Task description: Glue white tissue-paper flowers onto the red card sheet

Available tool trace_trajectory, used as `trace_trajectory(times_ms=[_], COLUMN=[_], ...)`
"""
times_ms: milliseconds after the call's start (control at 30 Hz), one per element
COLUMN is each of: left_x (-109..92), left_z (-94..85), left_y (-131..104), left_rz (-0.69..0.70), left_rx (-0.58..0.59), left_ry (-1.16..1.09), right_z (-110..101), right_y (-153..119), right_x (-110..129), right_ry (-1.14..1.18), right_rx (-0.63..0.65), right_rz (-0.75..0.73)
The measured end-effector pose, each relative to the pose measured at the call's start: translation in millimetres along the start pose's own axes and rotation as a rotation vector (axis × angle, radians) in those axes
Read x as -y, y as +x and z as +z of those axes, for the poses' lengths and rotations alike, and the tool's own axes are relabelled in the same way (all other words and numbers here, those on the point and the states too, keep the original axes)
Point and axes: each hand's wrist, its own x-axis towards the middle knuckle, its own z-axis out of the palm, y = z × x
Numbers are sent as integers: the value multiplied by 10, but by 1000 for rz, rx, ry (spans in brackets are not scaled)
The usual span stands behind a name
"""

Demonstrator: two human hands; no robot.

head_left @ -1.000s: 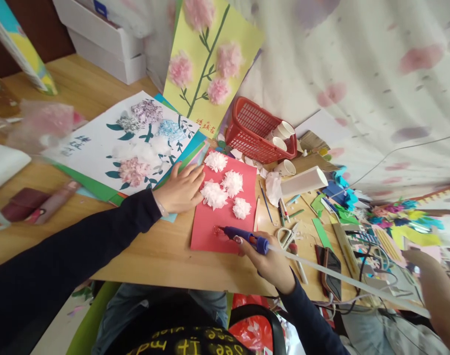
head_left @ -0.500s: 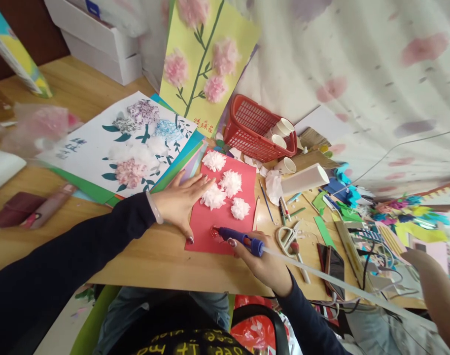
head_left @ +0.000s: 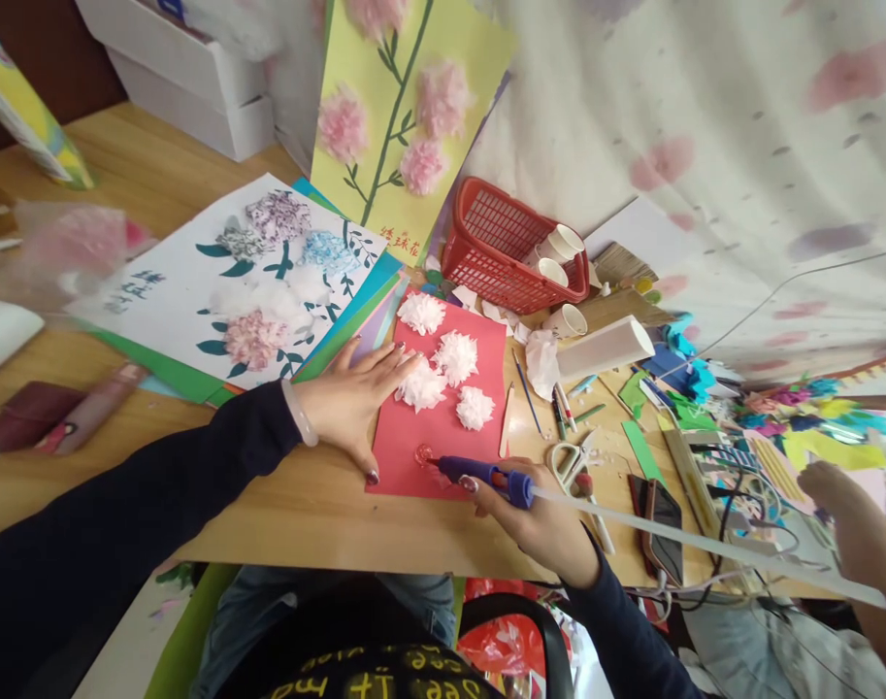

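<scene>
My left hand (head_left: 351,398) lies with fingers spread on the left edge of a red sheet of paper (head_left: 406,442), its fingertips beside the white paper flowers. Several of these fluffy flowers (head_left: 455,357) sit on the upper part of the sheet. In my right hand (head_left: 537,515) is a blue hot glue gun (head_left: 478,474), with a long whitish glue stick (head_left: 675,529) sticking out of its back. The nozzle points left, just beside a shiny ring of glue (head_left: 424,454) on the lower part of the red sheet.
Scissors (head_left: 570,464), pencils and a phone (head_left: 662,532) lie to the right. Behind stands a red basket (head_left: 515,248) with paper cups. A white flower picture (head_left: 166,282) lies left; a yellow one (head_left: 384,116) leans behind. Another person's arm (head_left: 861,544) reaches in at far right.
My right hand has drawn the glue gun slightly to the right, its nozzle moving off the ring of glue. My left hand stays on the paper.
</scene>
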Motion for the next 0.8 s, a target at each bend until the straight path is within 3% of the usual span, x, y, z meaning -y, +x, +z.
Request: trace_trajectory(times_ms=[433, 667, 800], left_x=[-15, -30, -39], left_z=[-4, -36, -49], left_y=[-2, -11, -13], left_rz=[-13, -32, -49], left_rx=[2, 31, 49], left_ry=[14, 33, 37], right_z=[-52, 80, 55], right_y=[-7, 118, 108], right_x=[120, 116, 60], right_ry=[-69, -151, -151], right_rx=[-39, -128, -128], right_rz=[-22, -72, -60])
